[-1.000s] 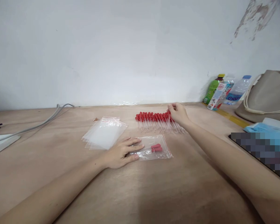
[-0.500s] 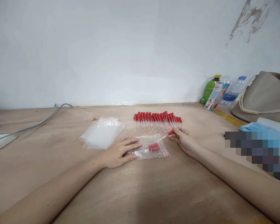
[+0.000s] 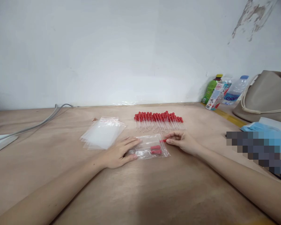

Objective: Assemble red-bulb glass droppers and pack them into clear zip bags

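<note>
A small clear zip bag [image 3: 150, 149] lies on the wooden table [image 3: 140, 187] with two red-bulbed droppers inside. My left hand [image 3: 118, 153] lies flat with spread fingers on the bag's left end. My right hand [image 3: 181, 141] pinches a red-bulbed dropper [image 3: 163, 141] at the bag's right opening, its glass end partly inside. Behind the bag, a row of several red-bulbed droppers [image 3: 158, 120] lies side by side.
A stack of empty clear bags [image 3: 103, 132] lies to the left. A grey cable [image 3: 37, 123] runs along the far left. Bottles [image 3: 221, 90], a beige bag [image 3: 268, 97] and blue packaging [image 3: 264, 126] stand at the right by the wall.
My right hand took a dropper from the row, drew it toward me and brought it to the bag's opening. My left hand has stayed on the bag.
</note>
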Available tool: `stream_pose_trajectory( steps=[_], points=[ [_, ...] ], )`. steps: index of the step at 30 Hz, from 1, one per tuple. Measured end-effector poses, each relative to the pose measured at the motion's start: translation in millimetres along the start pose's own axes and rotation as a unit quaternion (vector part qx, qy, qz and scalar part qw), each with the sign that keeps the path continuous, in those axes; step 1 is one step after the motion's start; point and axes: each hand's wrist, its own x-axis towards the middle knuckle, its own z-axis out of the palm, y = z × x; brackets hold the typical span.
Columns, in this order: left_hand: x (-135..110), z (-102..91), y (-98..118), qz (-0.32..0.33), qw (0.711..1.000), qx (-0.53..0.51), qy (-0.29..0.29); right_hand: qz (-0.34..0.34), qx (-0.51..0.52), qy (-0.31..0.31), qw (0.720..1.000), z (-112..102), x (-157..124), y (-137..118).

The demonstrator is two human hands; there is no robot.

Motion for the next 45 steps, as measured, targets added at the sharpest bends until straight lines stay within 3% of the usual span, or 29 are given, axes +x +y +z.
stream_pose_trajectory(
  steps=[4,11,15,18,23,28,33,39,41,45],
  points=[
    [0.2,-0.2,0.2,-0.002,1.000,0.006,-0.002,-0.036,-0.016,-0.028,0.999,6.5,1.1,-2.3],
    [0.7,-0.4,0.8,0.005,1.000,0.004,0.003,-0.108,-0.032,-0.014,0.994,31.3,-0.5,-2.1],
    [1.5,-0.6,1.0,0.008,1.000,0.002,0.005,-0.122,-0.084,-0.039,0.988,21.8,5.3,-2.3],
    [2.7,-0.4,0.1,0.013,1.000,0.006,-0.004,-0.142,-0.206,0.059,0.966,0.8,24.4,-8.6],
    [4.5,0.2,-1.4,0.013,1.000,0.014,-0.023,-0.071,-0.426,0.247,0.867,-23.9,74.9,-26.2],
    [3.5,-0.6,0.1,0.014,1.000,0.017,-0.022,-0.019,-0.432,0.310,0.847,-21.5,114.2,-31.0],
    [3.3,-0.8,1.6,0.014,0.999,0.028,-0.023,0.019,-0.405,0.331,0.852,-19.0,126.5,-29.5],
    [3.7,-0.6,1.7,0.020,0.999,0.034,-0.023,-0.033,-0.346,0.327,0.879,-29.4,108.1,-42.2],
    [4.1,-0.4,1.1,0.023,0.999,0.035,-0.018,-0.071,-0.278,0.322,0.902,-31.9,91.8,-45.1],
    [4.6,0.2,0.4,0.026,0.999,0.030,-0.010,-0.119,-0.030,0.289,0.950,-28.0,53.9,-36.2]
  ],
)
